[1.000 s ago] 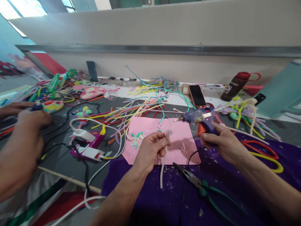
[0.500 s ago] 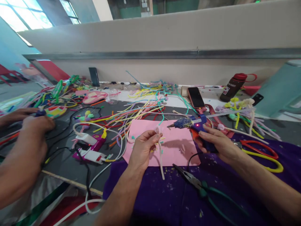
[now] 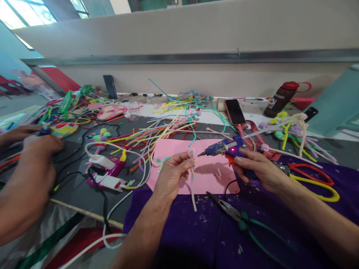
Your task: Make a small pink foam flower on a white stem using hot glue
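Observation:
Between thumb and fingers, my left hand (image 3: 175,173) pinches a small pipe cleaner flower (image 3: 192,153), pale pink at the top with a whitish stem hanging below. My right hand (image 3: 256,166) is wrapped round the handle of a blue hot glue gun (image 3: 221,147), whose red light is lit. Its nozzle points left and sits close beside the flower; whether they touch I cannot tell. A clear glue stick (image 3: 269,127) sticks out of its back. Under both lies a pink sheet (image 3: 207,179) with small scraps on it.
Long-nose pliers (image 3: 238,218) and scissors (image 3: 314,181) lie on purple cloth (image 3: 179,231). A magenta power strip (image 3: 109,173) with cables is at left. Loose pipe cleaners (image 3: 165,130), a phone (image 3: 235,112) and a bottle (image 3: 282,99) stand behind. Another person's hand (image 3: 42,145) works at far left.
The glue gun has come left and slightly down, bringing its nozzle from a gap to right beside the flower. My left hand keeps its pinch. The view has tilted down slightly.

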